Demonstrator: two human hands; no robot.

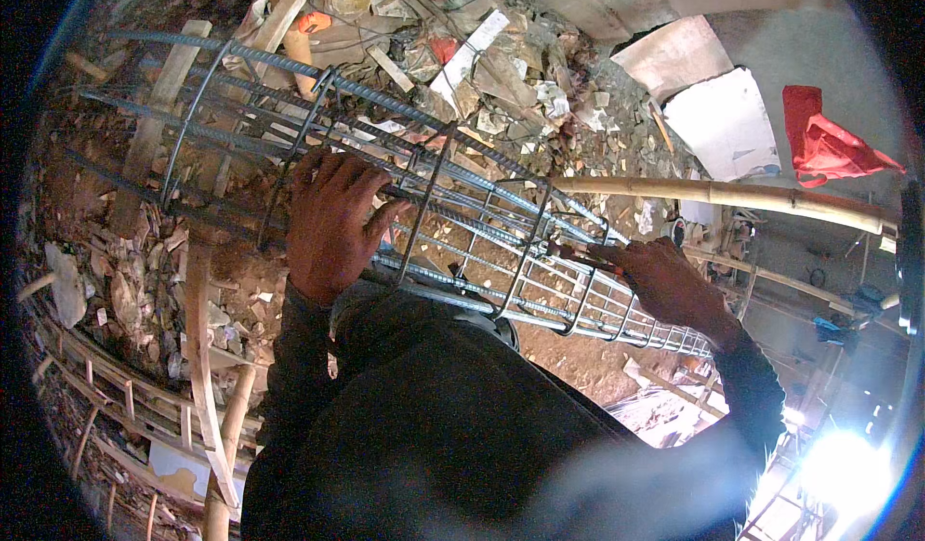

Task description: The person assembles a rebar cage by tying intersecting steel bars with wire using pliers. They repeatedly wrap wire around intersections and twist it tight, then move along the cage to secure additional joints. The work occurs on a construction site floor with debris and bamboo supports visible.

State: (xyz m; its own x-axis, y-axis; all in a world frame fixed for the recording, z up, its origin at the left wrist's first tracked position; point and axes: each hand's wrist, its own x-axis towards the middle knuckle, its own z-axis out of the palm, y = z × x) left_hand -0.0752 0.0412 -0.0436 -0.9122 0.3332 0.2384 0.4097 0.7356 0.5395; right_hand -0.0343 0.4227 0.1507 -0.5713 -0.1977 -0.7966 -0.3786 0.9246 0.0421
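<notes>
A long cage of ribbed steel rebar (472, 302) slants across my front, from the upper left to the lower right, with square stirrups spaced along it. My left hand (337, 215) lies over its left part, fingers curled around a bar and thumb toward a stirrup. Farther right, my right hand (667, 286) is closed around a slim brownish tool (583, 255) whose kind I cannot make out. The tool's end reaches in among the bars near a stirrup. The undersides of my fingers are hidden.
Wooden boards (198, 348) and bamboo poles (732, 194) stand or lie around the cage. Broken scraps (520, 69) cover the ground beyond it. A pale sheet (723, 125) and a red cloth (829, 141) lie at the far right. Bright light glares at the lower right.
</notes>
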